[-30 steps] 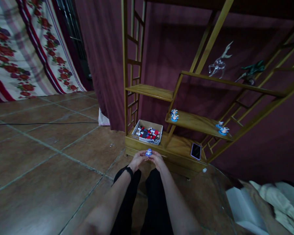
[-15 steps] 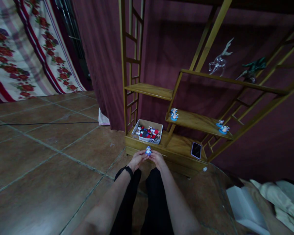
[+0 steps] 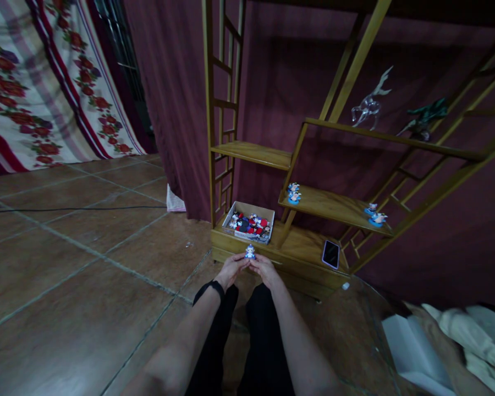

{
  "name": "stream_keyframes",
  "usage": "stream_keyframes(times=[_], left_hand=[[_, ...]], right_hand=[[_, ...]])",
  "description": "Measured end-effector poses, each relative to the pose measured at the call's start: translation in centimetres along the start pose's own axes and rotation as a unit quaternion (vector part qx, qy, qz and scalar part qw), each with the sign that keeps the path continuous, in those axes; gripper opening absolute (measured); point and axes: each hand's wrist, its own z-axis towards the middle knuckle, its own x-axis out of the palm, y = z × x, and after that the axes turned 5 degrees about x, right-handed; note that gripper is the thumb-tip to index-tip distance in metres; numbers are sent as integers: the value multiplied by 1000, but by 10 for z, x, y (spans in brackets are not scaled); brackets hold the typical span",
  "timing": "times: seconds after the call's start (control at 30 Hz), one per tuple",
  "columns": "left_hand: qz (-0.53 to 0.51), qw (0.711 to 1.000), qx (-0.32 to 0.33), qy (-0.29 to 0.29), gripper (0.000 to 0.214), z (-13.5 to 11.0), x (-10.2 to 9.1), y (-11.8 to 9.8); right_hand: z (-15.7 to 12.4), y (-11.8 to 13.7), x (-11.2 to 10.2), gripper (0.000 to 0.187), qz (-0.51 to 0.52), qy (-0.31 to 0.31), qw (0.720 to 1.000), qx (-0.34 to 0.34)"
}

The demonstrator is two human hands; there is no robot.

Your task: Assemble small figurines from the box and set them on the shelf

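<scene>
A small blue and white figurine (image 3: 249, 252) stands upright between my fingertips, just in front of the cabinet's drawer front. My left hand (image 3: 232, 267) grips it from the left, with a dark band on that wrist. From the right, my right hand (image 3: 265, 268) pinches its other side. Just beyond my hands, a shallow cardboard box (image 3: 256, 237) on the cabinet's lowest board holds several small red, black and white figurines (image 3: 249, 224).
On the middle shelf (image 3: 330, 205) stand blue-based figurines at the left (image 3: 294, 196) and right (image 3: 378, 219). A phone (image 3: 330, 254) lies on the lowest board. A clear deer-like ornament (image 3: 370, 104) is higher up. A white box (image 3: 412, 352) sits on the floor at right.
The figurine has risen very slightly between my fingers. Both hands stay in nearly the same place, and the shelf items have not moved.
</scene>
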Motion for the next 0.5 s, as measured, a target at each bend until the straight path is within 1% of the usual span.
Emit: stream_keyframes(times=[0.2,0.33,0.5], left_hand=[[-15,1000,-6,-17,23,1,0,-1],[-16,1000,-9,-17,24,1,1,-3],[-22,999,-15,-26,21,0,2,-6]], right_hand=[[0,2,-2,33,6,7,1000,13],[2,0,-5,34,17,11,1000,22],[2,0,-6,31,33,12,999,22]])
